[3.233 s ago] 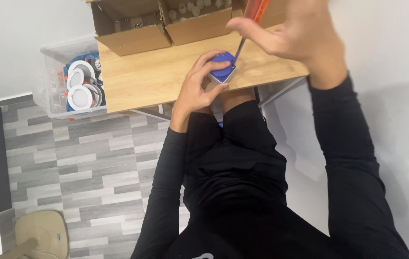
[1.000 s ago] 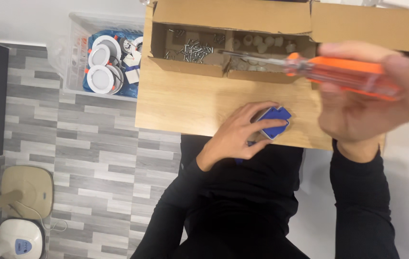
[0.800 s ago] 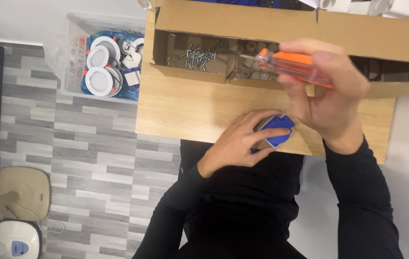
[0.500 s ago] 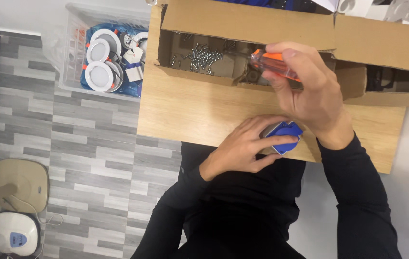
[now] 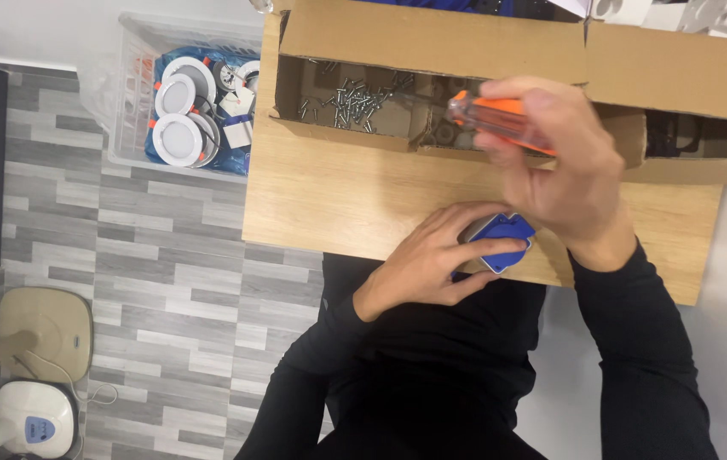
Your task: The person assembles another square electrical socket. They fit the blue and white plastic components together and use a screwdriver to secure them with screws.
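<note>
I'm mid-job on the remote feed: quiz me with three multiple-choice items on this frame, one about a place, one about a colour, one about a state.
1. Where do the loose screws lie?
A. In the cardboard box
B. On the floor
C. In the plastic bin

2. What colour is the screwdriver handle?
A. Green
B. Orange
C. Black

3. What is the left hand doing?
A. Hanging off the table
B. Reaching into the box
C. Gripping the blue part on the table

Answers:
1. A, the screws are scattered on the bottom of the open box's left compartment.
2. B, the handle showing out of the right hand is orange.
3. C, the fingers curl around the blue part at the table's near edge.
</note>
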